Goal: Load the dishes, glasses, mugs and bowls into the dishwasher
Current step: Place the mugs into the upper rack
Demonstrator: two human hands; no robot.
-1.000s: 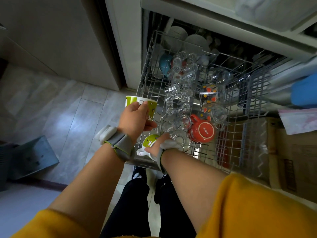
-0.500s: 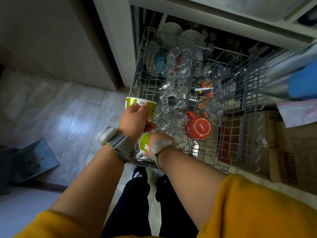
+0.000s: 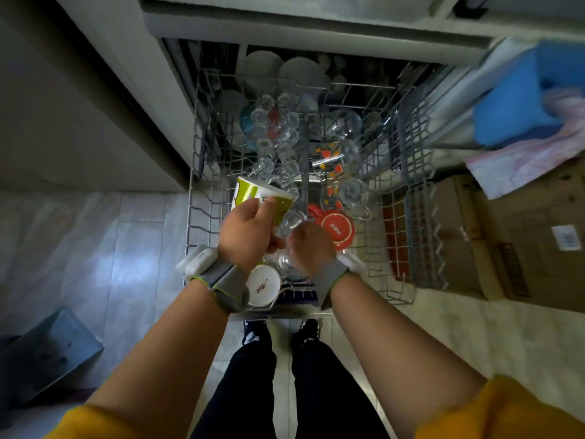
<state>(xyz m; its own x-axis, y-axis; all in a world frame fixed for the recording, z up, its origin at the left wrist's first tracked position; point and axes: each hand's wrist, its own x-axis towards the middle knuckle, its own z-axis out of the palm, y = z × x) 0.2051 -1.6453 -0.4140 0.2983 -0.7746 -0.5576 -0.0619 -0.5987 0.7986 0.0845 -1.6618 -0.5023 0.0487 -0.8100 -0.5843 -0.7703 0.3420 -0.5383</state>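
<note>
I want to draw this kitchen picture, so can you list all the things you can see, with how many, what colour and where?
green mug: one, green and white, held over the rack's near left
white mug: one, upside down, rack's near edge
orange mug: one, upside down, right of the hands
clear glasses: many, too crowded to count, rack's middle
spotted glass: one, clear with orange spots, middle right
white bowls: at least two, inside the dishwasher at the back
rack: one, grey wire, pulled out
cardboard box: one, brown, on the floor at the right
blue cloth: one, upper right
left hand: grips the green mug
right hand: on a clear glass; grip unclear
</note>
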